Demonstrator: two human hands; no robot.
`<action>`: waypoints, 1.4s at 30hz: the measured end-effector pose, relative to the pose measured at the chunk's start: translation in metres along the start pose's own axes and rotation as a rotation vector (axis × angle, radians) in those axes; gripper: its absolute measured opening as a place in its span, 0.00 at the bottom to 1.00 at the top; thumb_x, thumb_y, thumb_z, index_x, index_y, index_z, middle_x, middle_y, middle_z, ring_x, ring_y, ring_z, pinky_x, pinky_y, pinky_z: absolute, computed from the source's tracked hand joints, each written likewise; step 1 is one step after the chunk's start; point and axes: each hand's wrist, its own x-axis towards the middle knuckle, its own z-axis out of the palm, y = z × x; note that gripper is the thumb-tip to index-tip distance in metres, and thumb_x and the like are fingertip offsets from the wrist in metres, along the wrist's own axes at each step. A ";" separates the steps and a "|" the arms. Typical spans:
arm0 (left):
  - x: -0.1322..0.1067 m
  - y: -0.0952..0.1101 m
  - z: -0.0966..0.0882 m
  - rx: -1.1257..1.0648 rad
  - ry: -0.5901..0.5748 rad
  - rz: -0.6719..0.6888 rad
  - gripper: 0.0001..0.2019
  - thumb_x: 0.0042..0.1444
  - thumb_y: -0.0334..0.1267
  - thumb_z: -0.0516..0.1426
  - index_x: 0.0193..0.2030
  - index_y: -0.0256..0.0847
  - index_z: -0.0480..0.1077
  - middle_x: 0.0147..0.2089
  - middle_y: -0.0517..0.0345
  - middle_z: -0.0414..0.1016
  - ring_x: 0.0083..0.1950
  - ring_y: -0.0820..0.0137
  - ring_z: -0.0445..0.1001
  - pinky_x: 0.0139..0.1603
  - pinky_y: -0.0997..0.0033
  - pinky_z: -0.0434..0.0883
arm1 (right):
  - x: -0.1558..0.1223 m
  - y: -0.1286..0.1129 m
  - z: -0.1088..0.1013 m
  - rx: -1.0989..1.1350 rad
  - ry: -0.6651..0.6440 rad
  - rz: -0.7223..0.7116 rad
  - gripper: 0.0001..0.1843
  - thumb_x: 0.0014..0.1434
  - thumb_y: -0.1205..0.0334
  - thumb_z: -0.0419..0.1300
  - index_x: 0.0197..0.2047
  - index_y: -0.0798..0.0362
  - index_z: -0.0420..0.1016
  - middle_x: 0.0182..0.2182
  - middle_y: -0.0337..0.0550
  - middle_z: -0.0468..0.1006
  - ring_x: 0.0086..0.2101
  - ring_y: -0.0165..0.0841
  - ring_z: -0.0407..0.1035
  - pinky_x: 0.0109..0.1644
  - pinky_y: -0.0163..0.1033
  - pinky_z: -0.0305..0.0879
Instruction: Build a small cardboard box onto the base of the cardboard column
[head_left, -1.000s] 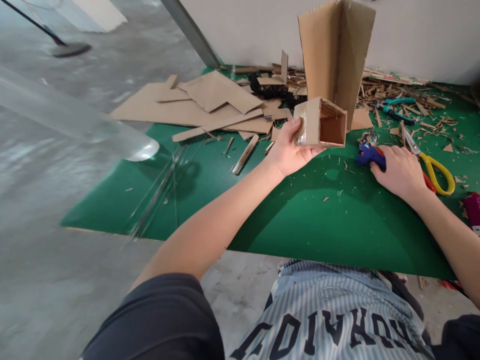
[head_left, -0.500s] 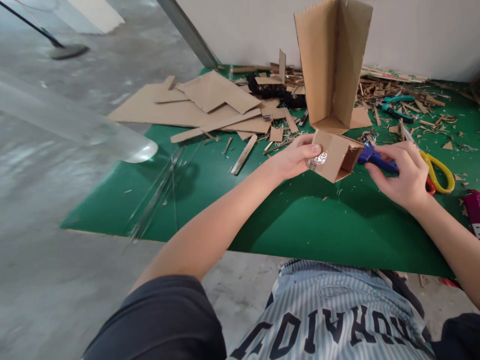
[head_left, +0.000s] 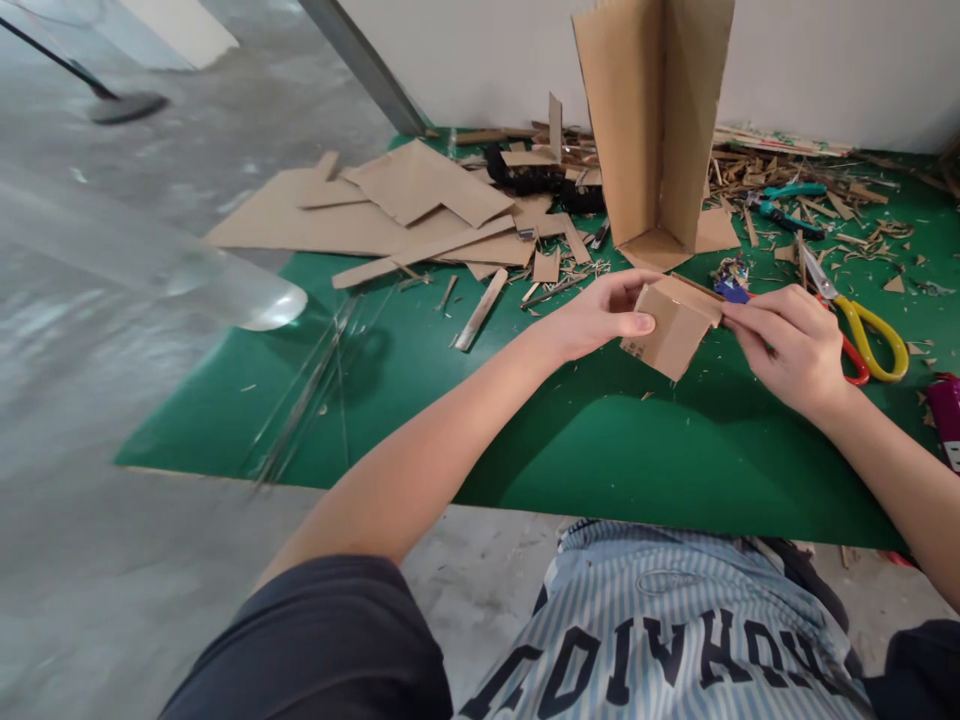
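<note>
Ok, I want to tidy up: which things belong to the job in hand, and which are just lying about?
In use:
small cardboard box, in the left hand, right hand at its edge
blue object, partly hidden, involvement unclear

Seemingly lying about:
scissors
teal tool
loose cardboard scraps

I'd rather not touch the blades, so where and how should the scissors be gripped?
Probably by the yellow handle, coming from the near right: its loop lies at the near end, clear of the right hand, which crowds the red handle. The blades point away, toward the table's far side.
</note>
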 end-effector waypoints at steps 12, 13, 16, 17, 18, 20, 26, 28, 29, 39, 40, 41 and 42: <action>-0.005 -0.007 -0.005 1.026 0.227 0.470 0.43 0.53 0.51 0.68 0.70 0.45 0.54 0.70 0.41 0.66 0.71 0.49 0.68 0.70 0.48 0.71 | 0.008 0.012 -0.006 0.093 0.420 0.225 0.11 0.69 0.58 0.58 0.34 0.51 0.71 0.28 0.41 0.74 0.28 0.30 0.67 0.30 0.38 0.62; -0.006 -0.007 -0.006 1.037 0.204 0.468 0.44 0.54 0.51 0.67 0.72 0.46 0.51 0.72 0.42 0.64 0.72 0.49 0.67 0.72 0.48 0.70 | 0.008 0.012 -0.006 0.121 0.404 0.241 0.12 0.69 0.57 0.59 0.33 0.50 0.71 0.27 0.40 0.73 0.27 0.29 0.65 0.30 0.38 0.61; -0.005 -0.006 -0.010 1.039 0.155 0.435 0.47 0.57 0.53 0.65 0.76 0.48 0.44 0.76 0.43 0.58 0.76 0.47 0.61 0.75 0.47 0.66 | 0.006 0.013 -0.003 0.150 0.335 0.197 0.18 0.66 0.58 0.63 0.26 0.51 0.64 0.21 0.36 0.66 0.22 0.27 0.60 0.27 0.37 0.56; -0.005 -0.007 -0.012 1.036 0.149 0.425 0.47 0.57 0.54 0.65 0.76 0.48 0.44 0.76 0.42 0.57 0.77 0.47 0.60 0.76 0.46 0.65 | 0.006 0.013 -0.002 0.140 0.294 0.165 0.20 0.65 0.60 0.64 0.24 0.51 0.61 0.20 0.35 0.64 0.22 0.26 0.58 0.27 0.36 0.55; -0.004 -0.008 -0.013 1.032 0.149 0.417 0.48 0.57 0.56 0.65 0.76 0.48 0.44 0.76 0.42 0.56 0.77 0.46 0.59 0.76 0.46 0.65 | 0.005 0.013 -0.001 0.123 0.245 0.132 0.21 0.65 0.62 0.64 0.24 0.51 0.59 0.19 0.34 0.63 0.21 0.25 0.58 0.26 0.36 0.55; -0.003 -0.010 -0.016 1.018 0.161 0.409 0.50 0.55 0.59 0.66 0.76 0.48 0.45 0.76 0.41 0.56 0.77 0.46 0.59 0.76 0.45 0.64 | 0.005 0.014 0.001 0.084 0.138 0.078 0.19 0.65 0.63 0.63 0.25 0.52 0.62 0.22 0.36 0.66 0.23 0.26 0.60 0.27 0.36 0.56; 0.001 -0.018 -0.019 0.930 0.230 0.438 0.55 0.51 0.66 0.66 0.76 0.53 0.42 0.73 0.42 0.62 0.74 0.46 0.65 0.72 0.44 0.68 | 0.002 0.018 0.003 0.001 -0.206 -0.149 0.08 0.70 0.68 0.56 0.42 0.55 0.77 0.38 0.46 0.79 0.38 0.34 0.74 0.39 0.37 0.68; 0.003 -0.021 -0.020 0.914 0.261 0.462 0.56 0.49 0.67 0.66 0.76 0.54 0.41 0.71 0.44 0.64 0.73 0.46 0.66 0.72 0.43 0.68 | 0.002 0.018 0.002 -0.028 -0.283 -0.208 0.08 0.69 0.67 0.57 0.41 0.55 0.77 0.36 0.44 0.79 0.35 0.32 0.73 0.37 0.37 0.67; 0.004 -0.021 -0.020 0.910 0.291 0.480 0.56 0.49 0.67 0.66 0.76 0.55 0.42 0.71 0.44 0.64 0.73 0.46 0.66 0.72 0.43 0.67 | 0.001 0.018 0.002 -0.036 -0.304 -0.224 0.08 0.69 0.66 0.58 0.40 0.55 0.78 0.35 0.43 0.79 0.34 0.32 0.73 0.36 0.37 0.66; 0.018 -0.016 -0.046 0.141 0.914 0.510 0.44 0.52 0.68 0.64 0.68 0.61 0.47 0.68 0.54 0.63 0.70 0.57 0.69 0.69 0.52 0.71 | -0.002 0.016 0.004 -0.094 -0.284 -0.132 0.15 0.66 0.56 0.63 0.30 0.55 0.74 0.27 0.40 0.76 0.27 0.31 0.69 0.31 0.37 0.56; 0.019 -0.016 -0.052 0.039 0.929 0.458 0.42 0.54 0.69 0.63 0.68 0.62 0.47 0.69 0.55 0.63 0.71 0.58 0.68 0.69 0.51 0.71 | -0.002 0.016 0.004 -0.117 -0.269 -0.116 0.16 0.66 0.55 0.63 0.28 0.55 0.73 0.26 0.40 0.76 0.26 0.31 0.67 0.30 0.37 0.54; 0.020 -0.017 -0.057 -0.037 0.925 0.397 0.41 0.55 0.69 0.62 0.67 0.62 0.47 0.70 0.57 0.62 0.72 0.58 0.67 0.69 0.51 0.71 | -0.002 0.017 0.005 -0.137 -0.257 -0.101 0.18 0.66 0.55 0.62 0.27 0.54 0.71 0.25 0.39 0.75 0.25 0.31 0.66 0.30 0.37 0.53; 0.020 -0.018 -0.061 -0.088 0.912 0.341 0.39 0.56 0.70 0.61 0.67 0.63 0.47 0.71 0.58 0.61 0.72 0.59 0.67 0.69 0.50 0.70 | -0.002 0.017 0.005 -0.155 -0.247 -0.086 0.20 0.67 0.54 0.61 0.25 0.54 0.70 0.24 0.39 0.74 0.24 0.30 0.65 0.29 0.37 0.51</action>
